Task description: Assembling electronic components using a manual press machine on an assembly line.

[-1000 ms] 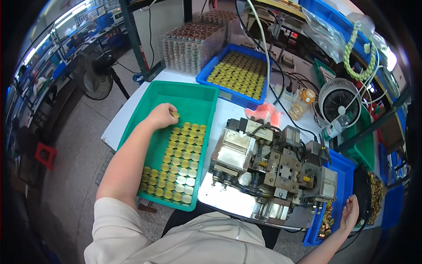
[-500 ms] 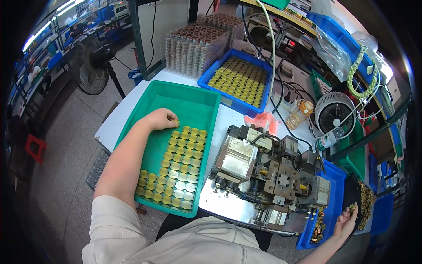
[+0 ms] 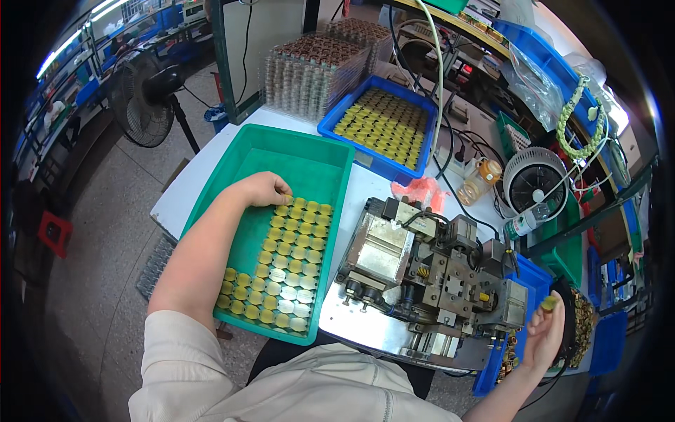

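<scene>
My left hand [image 3: 264,190] is closed over the green tray [image 3: 242,151], its fingertips on a small round yellow-topped part [image 3: 287,200] at the far end of the laid-out rows. Several rows of like yellow parts [image 3: 281,264] fill the right and near portions of that tray. At the right edge my right hand [image 3: 545,337] pinches another small yellow-topped part [image 3: 548,303] between thumb and fingers, raised above a blue bin [image 3: 532,281]. Between my hands stands a metal bench machine [image 3: 443,281] with clamps and cylinders.
Behind the green tray sits a blue tray [image 3: 330,133] full of yellow parts. Stacked clear trays [image 3: 302,84] stand at the back. Loose brass-coloured parts [image 3: 580,323] lie at far right. A bottle [image 3: 480,181], a small fan [image 3: 538,179] and cables lie beyond the machine.
My left hand has shifted slightly right, bringing its part up against the row's end. My right hand has risen and moved left toward the machine with its yellow part.
</scene>
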Available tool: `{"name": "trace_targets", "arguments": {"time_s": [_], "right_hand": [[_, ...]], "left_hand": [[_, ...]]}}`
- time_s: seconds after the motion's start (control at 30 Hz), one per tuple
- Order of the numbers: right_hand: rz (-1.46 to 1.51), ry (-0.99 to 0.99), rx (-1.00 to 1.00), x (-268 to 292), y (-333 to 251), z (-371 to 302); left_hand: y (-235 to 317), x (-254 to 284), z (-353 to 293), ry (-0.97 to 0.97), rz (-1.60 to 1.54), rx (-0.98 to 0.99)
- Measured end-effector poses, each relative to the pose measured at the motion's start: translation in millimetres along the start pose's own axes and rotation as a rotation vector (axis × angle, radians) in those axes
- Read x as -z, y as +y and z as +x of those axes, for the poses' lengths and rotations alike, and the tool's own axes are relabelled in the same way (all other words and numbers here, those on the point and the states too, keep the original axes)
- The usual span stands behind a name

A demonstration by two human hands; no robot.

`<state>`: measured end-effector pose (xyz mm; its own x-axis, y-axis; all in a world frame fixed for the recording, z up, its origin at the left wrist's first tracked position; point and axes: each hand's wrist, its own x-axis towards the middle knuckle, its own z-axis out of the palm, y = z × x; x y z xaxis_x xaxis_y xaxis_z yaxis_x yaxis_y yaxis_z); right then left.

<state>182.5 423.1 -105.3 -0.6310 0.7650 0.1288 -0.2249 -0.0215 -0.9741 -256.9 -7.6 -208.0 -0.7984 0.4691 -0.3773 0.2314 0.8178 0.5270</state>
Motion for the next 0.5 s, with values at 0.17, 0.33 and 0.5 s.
{"name": "trace_targets", "arguments": {"time_s": [0.17, 0.33, 0.5], "right_hand": [[-0.243, -0.012, -0.109, -57, 17, -5], [-0.594, -0.344, -0.064, -105, 47, 7], [-0.944, -0.379, -0.071, -114, 49, 16]], "left_hand": [[9, -2, 1, -0.007, 0.049, -0.057], [0, -4, -15, 0.188, 0.128, -0.159], [61, -4, -81, 0.374, -0.266, -0.175]]}}
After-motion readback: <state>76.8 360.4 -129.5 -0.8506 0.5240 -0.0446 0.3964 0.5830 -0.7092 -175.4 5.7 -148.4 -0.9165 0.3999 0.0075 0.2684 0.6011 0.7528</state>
